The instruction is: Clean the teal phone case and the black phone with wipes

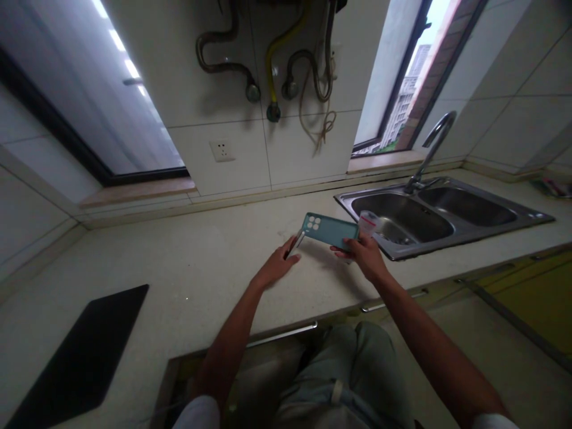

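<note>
- Hand, the right one (369, 256), clamped on the lower right end of a teal phone case (333, 231), thumb across the near face and fingers beneath.
- Held above the countertop (210, 256) near the middle of the view, with a shadow falling below; long axis running left to right, dipping slightly toward the right palm.
- Pointed with its camera cutouts (313, 223) leftward, toward the opposite hand; broad back face turned up to the viewer.
- Pinched beside the case in that same right hand, or tucked just behind it: a clear plastic pouch (368, 221) with a red strip.
- Closed, too, the left hand (276, 262), thumb and fingers around a slim slab (295, 242) seen nearly edge-on; long axis slanting up and right, top end close to the case's left end, contact between the two impossible to tell.
- To the right, set into the counter: a double-bowl steel sink (462, 229) with a curved faucet (431, 155).
- At lower left, flat on the counter: a black panel (80, 357).
- On the tiled wall ahead: a socket (222, 151), a yellow hose (269, 59) and a knotted cord (328, 122), between a left window (89, 89) and a right window (393, 89).
</note>
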A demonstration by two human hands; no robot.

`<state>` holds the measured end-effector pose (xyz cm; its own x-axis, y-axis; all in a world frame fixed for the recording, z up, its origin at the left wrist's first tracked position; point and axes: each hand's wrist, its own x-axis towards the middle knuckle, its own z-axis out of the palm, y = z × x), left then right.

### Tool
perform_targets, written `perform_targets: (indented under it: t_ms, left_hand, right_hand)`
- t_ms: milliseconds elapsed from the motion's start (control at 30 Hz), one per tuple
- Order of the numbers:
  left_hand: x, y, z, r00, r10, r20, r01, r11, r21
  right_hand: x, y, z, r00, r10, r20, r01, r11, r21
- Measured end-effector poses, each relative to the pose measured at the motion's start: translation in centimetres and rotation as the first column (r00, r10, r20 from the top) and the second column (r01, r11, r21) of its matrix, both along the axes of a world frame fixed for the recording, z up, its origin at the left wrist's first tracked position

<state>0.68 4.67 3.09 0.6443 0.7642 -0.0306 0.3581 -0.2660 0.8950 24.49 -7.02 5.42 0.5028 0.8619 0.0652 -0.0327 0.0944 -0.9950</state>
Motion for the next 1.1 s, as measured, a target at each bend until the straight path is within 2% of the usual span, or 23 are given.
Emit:
perform_targets:
  t_ms: [100, 200, 267, 400, 567, 633, 700, 767, 833, 933, 1000, 1100]
  left_hand:
    - [0.1, -0.2, 0.4, 0.958, 0.176, -0.226, -0.104, 0.949, 0.298]
    - [0.4, -0.1, 0.1, 0.843, 0.375, -0.386, -0.158, 0.858, 0.489]
    - [0.4, -0.1, -0.2, 0.772, 0.454, -0.446, -0.150, 0.811, 0.565]
    - [-0.1, -0.1, -0.6, 0.676, 0.502, -0.540, -0.108, 0.792, 0.601]
    - [-1.1, -0.3, -1.5, 0.621, 0.495, -0.607, -0.053, 0.800, 0.598]
    - [-1.4, -0.5, -1.9, 0.606, 0.511, -0.609, -0.058, 0.793, 0.607]
    - [-1.6, -1.0, -2.2, 0.597, 0.530, -0.602, -0.071, 0.782, 0.619]
    - [-1.7, -1.4, -2.3, 0.589, 0.546, -0.596, -0.078, 0.772, 0.630]
    - [-1.6, -1.9, -2.5, 0.576, 0.562, -0.594, -0.088, 0.765, 0.638]
    - [-1.3, -2.5, -2.6, 0.560, 0.587, -0.585, -0.109, 0.752, 0.650]
    - [-1.2, -2.7, -2.7, 0.554, 0.601, -0.576, -0.125, 0.744, 0.656]
    - [-1.1, -2.9, -2.8, 0.543, 0.617, -0.570, -0.143, 0.737, 0.661]
  right_hand:
    - [-0.5, -0.2, -1.9, 0.975, -0.067, -0.213, 0.068, 0.998, -0.005]
    - [-1.5, -0.4, -3.7, 0.955, -0.087, -0.285, 0.094, 0.995, 0.010]
    - [-2.4, -0.5, -4.5, 0.946, -0.108, -0.306, 0.117, 0.993, 0.010]
    - [-3.9, -0.8, -5.6, 0.960, -0.142, -0.242, 0.137, 0.990, -0.038]
    - [-4.1, -1.6, -6.1, 0.992, -0.056, 0.110, 0.079, 0.973, -0.217]
    - [-3.6, -2.0, -5.9, 0.953, 0.018, 0.303, 0.072, 0.956, -0.284]
    - [-3.2, -2.2, -5.5, 0.863, 0.123, 0.489, 0.063, 0.936, -0.346]
    - [-2.9, -2.4, -5.2, 0.766, 0.223, 0.603, 0.051, 0.914, -0.403]
    - [-2.9, -2.5, -4.9, 0.696, 0.295, 0.654, 0.035, 0.897, -0.441]
    - [-3.0, -2.5, -4.8, 0.641, 0.355, 0.681, 0.006, 0.885, -0.466]
    - [-2.9, -2.7, -4.9, 0.640, 0.361, 0.678, -0.014, 0.888, -0.459]
    - [-2.0, -3.1, -5.6, 0.696, 0.322, 0.642, -0.049, 0.913, -0.405]
